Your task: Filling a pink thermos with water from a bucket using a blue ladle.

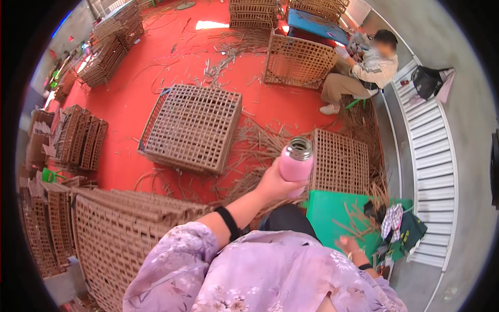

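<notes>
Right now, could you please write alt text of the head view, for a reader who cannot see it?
The left hand holds an uncapped pink bottle, while the right hand is near loose brown strips on a green table. Woven lattice frames lie and stand on a red floor; another person sits at the upper right.

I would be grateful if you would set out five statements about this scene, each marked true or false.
1. The left hand holds a pink bottle. True.
2. The pink bottle is capped. False: its mouth is uncovered.
3. The right hand is over or beside the green table. True.
4. The seated co-worker is at the left of the picture. False: they are at the upper right.
5. Loose strips lie on the green table. True.
</notes>
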A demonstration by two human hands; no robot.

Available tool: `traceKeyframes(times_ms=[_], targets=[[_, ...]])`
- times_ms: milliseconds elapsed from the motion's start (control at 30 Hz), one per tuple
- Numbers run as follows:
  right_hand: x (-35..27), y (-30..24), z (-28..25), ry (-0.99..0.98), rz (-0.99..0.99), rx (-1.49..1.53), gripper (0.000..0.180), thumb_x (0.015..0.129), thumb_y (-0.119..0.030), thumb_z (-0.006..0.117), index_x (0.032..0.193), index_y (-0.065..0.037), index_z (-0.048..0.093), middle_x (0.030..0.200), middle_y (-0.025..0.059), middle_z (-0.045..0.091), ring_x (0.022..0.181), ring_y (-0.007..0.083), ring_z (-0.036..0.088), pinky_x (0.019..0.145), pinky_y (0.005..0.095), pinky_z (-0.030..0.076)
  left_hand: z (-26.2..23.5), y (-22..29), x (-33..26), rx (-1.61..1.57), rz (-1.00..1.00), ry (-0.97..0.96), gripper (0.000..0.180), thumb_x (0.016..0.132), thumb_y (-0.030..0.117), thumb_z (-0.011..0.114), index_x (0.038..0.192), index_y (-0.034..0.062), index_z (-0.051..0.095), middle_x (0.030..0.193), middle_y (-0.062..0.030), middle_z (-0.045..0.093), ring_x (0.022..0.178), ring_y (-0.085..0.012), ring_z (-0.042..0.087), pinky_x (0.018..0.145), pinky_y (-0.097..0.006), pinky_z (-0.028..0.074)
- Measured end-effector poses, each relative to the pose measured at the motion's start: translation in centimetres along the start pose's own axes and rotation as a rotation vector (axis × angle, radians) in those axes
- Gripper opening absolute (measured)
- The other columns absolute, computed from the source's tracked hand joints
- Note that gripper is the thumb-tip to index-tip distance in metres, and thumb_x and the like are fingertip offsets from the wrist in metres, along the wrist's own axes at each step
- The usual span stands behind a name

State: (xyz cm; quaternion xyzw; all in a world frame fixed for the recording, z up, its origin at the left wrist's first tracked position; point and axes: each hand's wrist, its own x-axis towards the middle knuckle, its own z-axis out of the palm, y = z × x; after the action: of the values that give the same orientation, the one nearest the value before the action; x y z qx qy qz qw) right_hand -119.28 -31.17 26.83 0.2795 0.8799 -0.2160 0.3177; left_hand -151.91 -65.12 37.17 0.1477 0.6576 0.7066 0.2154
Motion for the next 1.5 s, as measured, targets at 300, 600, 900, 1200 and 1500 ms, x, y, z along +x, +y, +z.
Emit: traceKeyframes(times_ms=[300, 600, 900, 1200, 1500], targets=[[21.3, 3.9, -11.8, -0.22, 0.044, -0.202, 0.036, 0.089, -0.04, 0.051, 0.102, -0.01, 0.067, 0.095, 0.0136, 0.068, 0.09, 0.0311, 0.065, 0.08, 0.0417, 0.053, -22.7, -10.2, 15.7, 0.008, -0.177, 0.432, 0.072, 0.069, 0.009, 0.083, 0.13, 0.005, 0.045, 0.115, -0.007, 0.061, 0.105, -0.0182, 0.06, 0.092, -0.035, 0.049], [55.3, -45.6, -42.3, 0.207, -0.685, 0.318, 0.034, 0.087, -0.027, 0.068, 0.108, -0.002, 0.063, 0.099, 0.0139, 0.068, 0.094, 0.0254, 0.065, 0.083, 0.0348, 0.05, -34.3, -7.6, 19.1, 0.487, -0.501, 0.887, 0.07, 0.066, 0.024, 0.086, 0.122, 0.0019, 0.05, 0.111, -0.0107, 0.063, 0.101, -0.0213, 0.062, 0.088, -0.036, 0.05], [51.1, -81.6, -70.6, 0.403, -1.657, 0.202, 0.057, 0.071, -0.028, 0.081, 0.115, 0.001, 0.06, 0.112, 0.0125, 0.062, 0.109, 0.0262, 0.057, 0.096, 0.0363, 0.043, -42.9, -9.7, 45.5, 0.22, -0.475, 0.925, 0.072, 0.066, 0.024, 0.087, 0.122, 0.0007, 0.049, 0.112, -0.0131, 0.063, 0.102, -0.0222, 0.062, 0.088, -0.036, 0.05], [59.5, -104.2, -84.2, 0.332, -2.221, -0.112, 0.055, 0.072, -0.026, 0.079, 0.115, 0.002, 0.059, 0.114, 0.0131, 0.061, 0.11, 0.0265, 0.056, 0.097, 0.0365, 0.042, -57.0, -1.1, 66.1, 0.164, -0.384, 1.07, 0.072, 0.067, 0.02, 0.087, 0.126, 0.0002, 0.048, 0.114, -0.0129, 0.062, 0.102, -0.0213, 0.062, 0.087, -0.036, 0.051], [77.9, -124.4, -92.4, 0.325, -2.383, -0.064, 0.053, 0.073, -0.025, 0.077, 0.115, 0.002, 0.058, 0.115, 0.0136, 0.059, 0.112, 0.0269, 0.055, 0.098, 0.0367, 0.042, -66.1, 0.7, 76.2, 0.386, -0.515, 1.248, 0.081, 0.064, 0.025, 0.089, 0.128, 0.0004, 0.046, 0.114, -0.0129, 0.062, 0.103, -0.0223, 0.062, 0.089, -0.036, 0.05]])
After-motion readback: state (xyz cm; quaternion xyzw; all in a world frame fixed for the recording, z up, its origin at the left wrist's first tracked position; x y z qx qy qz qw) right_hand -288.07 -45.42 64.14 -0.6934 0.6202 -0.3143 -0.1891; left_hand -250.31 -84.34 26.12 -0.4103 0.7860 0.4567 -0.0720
